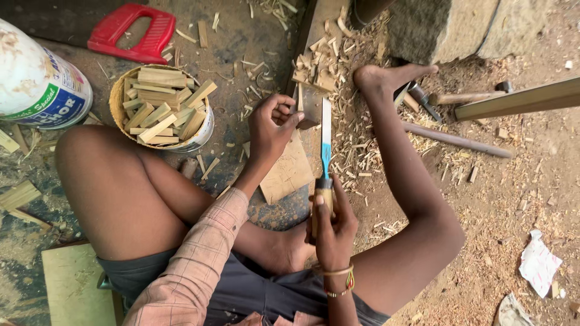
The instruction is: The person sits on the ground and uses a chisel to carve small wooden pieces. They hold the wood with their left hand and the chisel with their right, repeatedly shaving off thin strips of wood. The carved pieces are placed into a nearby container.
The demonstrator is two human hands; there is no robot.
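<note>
My right hand (333,228) grips the wooden handle of a chisel (325,151) whose flat metal blade points away from me, its tip beside a small wooden block (309,104). My left hand (270,125) pinches that block upright on a wooden plank (321,24) that runs away from me. A flat square wood piece (288,175) lies under my left wrist. My bare legs are folded on either side, with one foot (386,76) pressed against the plank.
A round can (199,136) full of cut wooden sticks stands to the left, next to a white bucket (33,81) and a red saw handle (130,33). Wood chips litter the ground. Tools (423,99) and a rod (456,140) lie to the right near a stone block (441,27).
</note>
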